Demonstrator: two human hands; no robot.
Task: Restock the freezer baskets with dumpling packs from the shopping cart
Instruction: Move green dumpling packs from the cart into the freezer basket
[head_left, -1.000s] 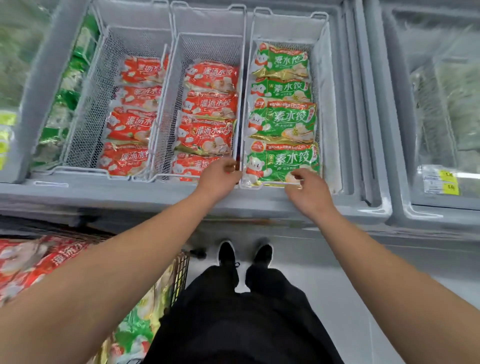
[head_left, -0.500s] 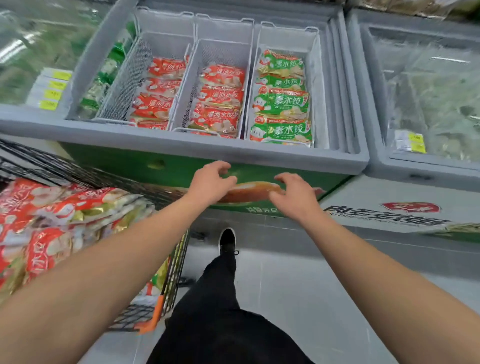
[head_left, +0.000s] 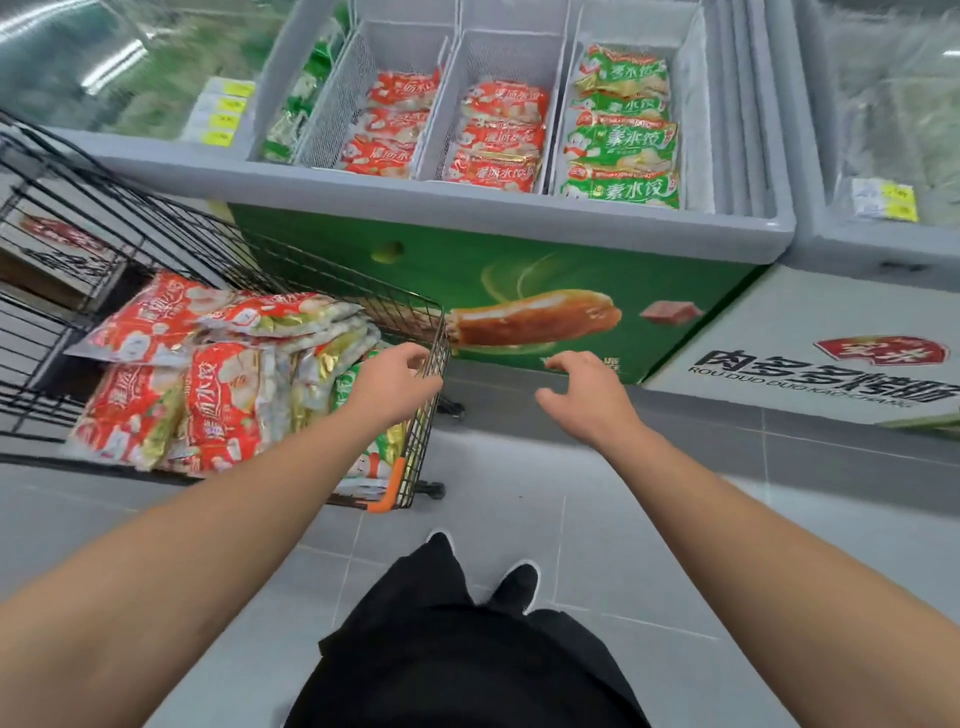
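Observation:
A black wire shopping cart (head_left: 431, 332) stands at the left, piled with red dumpling packs (head_left: 156, 322) and a green pack (head_left: 358, 384) at its near corner. My left hand (head_left: 395, 379) hovers over that corner of the cart, fingers loosely curled, holding nothing. My right hand (head_left: 587, 395) hangs empty in the air to the right of the cart, in front of the freezer. In the freezer, two wire baskets hold red packs (head_left: 395, 130) (head_left: 501, 137) and the right basket (head_left: 696, 78) holds green packs (head_left: 623, 145).
The freezer's grey rim (head_left: 467, 202) and green front panel (head_left: 519, 270) face me. A second freezer (head_left: 883, 156) with a glass lid stands to the right. Grey floor tiles (head_left: 571, 493) lie between cart and freezer; my legs and shoes are below.
Both hands left the green pack in the right basket and drew back and down. I stepped back; the view turned left, bringing the cart in. My left hand now sits over the cart's corner.

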